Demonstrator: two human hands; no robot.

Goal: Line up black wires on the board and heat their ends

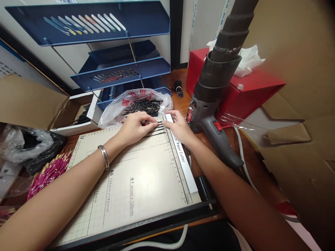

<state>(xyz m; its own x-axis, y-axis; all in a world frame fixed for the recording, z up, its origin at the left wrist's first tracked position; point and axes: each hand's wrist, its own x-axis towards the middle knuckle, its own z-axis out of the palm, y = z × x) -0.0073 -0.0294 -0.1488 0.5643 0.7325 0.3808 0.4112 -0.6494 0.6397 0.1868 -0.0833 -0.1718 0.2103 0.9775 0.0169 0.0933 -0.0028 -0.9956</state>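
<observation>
A cream paper cutter (146, 177) printed with grid lines lies before me, a white strip marked "Paper Cutter" (183, 158) along its right side. Several thin black cords (159, 131) rest side by side across its far right part. My left hand (137, 128), a silver bangle on its wrist, is closed, thumb and forefinger pinching a black cord near its right end. My right hand (179, 128) is curled over the white strip, its thumb tip at the same cord's end. Just beyond lies a clear plastic bag (112, 111) full of black cords with gold-coloured tips (146, 106).
A grey heat gun (211, 101) stands nozzle-up at the right, by a red tissue box (253, 90). Blue tiered trays (117, 78) rise behind. Magenta cords (51, 170) and a white box (95, 113) sit left. A tied black bundle (178, 89) lies at the back.
</observation>
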